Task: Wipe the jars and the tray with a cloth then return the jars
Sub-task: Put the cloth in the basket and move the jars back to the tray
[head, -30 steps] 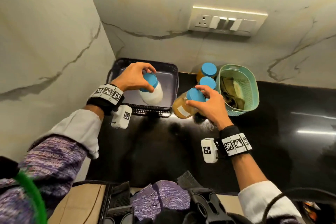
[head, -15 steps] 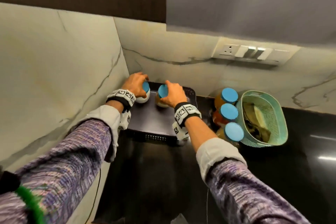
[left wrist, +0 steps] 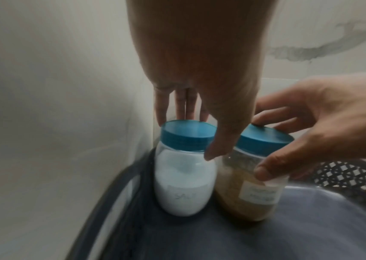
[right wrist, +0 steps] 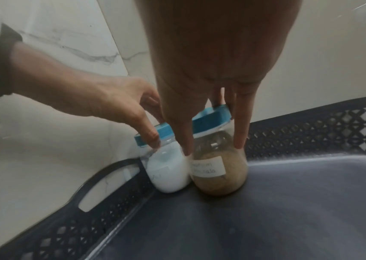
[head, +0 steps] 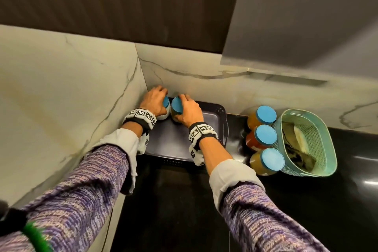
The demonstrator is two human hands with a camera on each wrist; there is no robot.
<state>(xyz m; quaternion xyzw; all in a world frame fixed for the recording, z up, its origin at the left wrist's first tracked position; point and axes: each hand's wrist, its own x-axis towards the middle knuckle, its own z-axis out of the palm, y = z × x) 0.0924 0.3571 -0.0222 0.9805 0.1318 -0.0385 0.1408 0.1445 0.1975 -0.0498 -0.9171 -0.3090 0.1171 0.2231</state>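
A dark tray point(head: 212, 122) point(left wrist: 311, 219) point(right wrist: 289, 211) sits in the counter's back left corner. My left hand point(head: 154, 101) point(left wrist: 195, 123) point(right wrist: 137, 119) grips a blue-lidded jar of white salt point(head: 166, 108) point(left wrist: 184, 179) point(right wrist: 166, 168) from above; it stands in the tray's far left corner. Beside it, touching, stands a jar of brown powder point(head: 176, 108) point(left wrist: 253, 190) point(right wrist: 217, 167), gripped round lid and shoulder by my right hand point(head: 189, 111) point(left wrist: 300, 137) point(right wrist: 213, 133). Three more blue-lidded jars point(head: 263, 137) stand on the black counter right of the tray.
A mint-green basket point(head: 327, 161) holding crumpled cloths point(head: 298, 145) stands right of the loose jars. Marble walls point(head: 61, 98) close in the tray at left and behind. A grey cabinet point(head: 306, 16) hangs overhead. Black counter point(head: 173, 200) spreads in front.
Both hands carried their jars from the tray's front area to its far left corner and set them side by side. The view has tilted up.
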